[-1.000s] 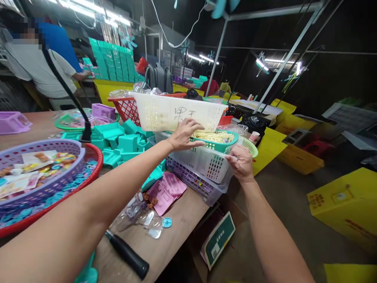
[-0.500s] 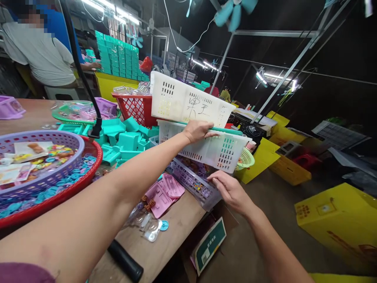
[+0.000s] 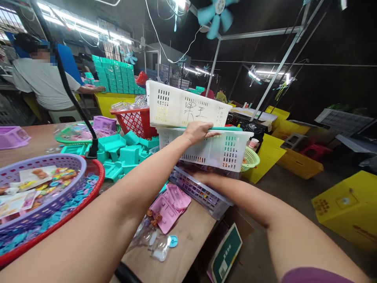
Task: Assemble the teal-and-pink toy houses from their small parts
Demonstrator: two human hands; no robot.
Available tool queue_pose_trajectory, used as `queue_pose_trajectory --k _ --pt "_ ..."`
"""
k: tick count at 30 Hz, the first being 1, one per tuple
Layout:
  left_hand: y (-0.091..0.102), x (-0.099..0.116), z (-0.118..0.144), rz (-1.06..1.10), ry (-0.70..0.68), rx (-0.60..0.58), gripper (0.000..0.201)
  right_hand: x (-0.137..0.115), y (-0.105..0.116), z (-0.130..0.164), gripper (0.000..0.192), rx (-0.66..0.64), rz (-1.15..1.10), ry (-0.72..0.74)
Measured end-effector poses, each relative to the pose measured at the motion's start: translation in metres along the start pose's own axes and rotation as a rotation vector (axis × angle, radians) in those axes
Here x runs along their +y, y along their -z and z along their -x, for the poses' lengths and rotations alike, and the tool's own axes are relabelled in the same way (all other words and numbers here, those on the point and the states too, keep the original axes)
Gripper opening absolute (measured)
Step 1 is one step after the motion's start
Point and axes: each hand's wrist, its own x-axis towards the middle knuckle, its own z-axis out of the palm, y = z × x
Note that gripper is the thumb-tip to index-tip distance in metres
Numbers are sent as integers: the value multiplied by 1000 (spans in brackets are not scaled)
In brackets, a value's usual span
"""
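Middle basket (image 3: 212, 147): gripped at front by left hand (image 3: 199, 132). Lower basket (image 3: 200, 192), beneath: right hand (image 3: 201, 177) inside, mostly hidden, grip indeterminable.

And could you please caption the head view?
Left hand grips lower white basket, right hand reaches into crate beneath.

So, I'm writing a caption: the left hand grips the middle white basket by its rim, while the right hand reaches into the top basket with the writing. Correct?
Not quite: in the head view, the right hand reaches into the bottom basket. The left hand does grip the middle white basket by its rim.
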Motion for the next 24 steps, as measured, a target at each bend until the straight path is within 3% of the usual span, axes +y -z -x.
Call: queue_pose_trajectory --k 5,11,16,24 --pt "1 -1 -17 20 19 -10 55 24 2 39 31 -148 115 119" --pt "-4 -2 -27 89 38 34 50 39 8 72 35 -180 51 35" --pt "-6 -1 -17 98 53 59 56 41 4 73 44 -180 24 -39" --pt "0 1 -17 63 63 8 62 38 5 68 35 -147 16 -117"
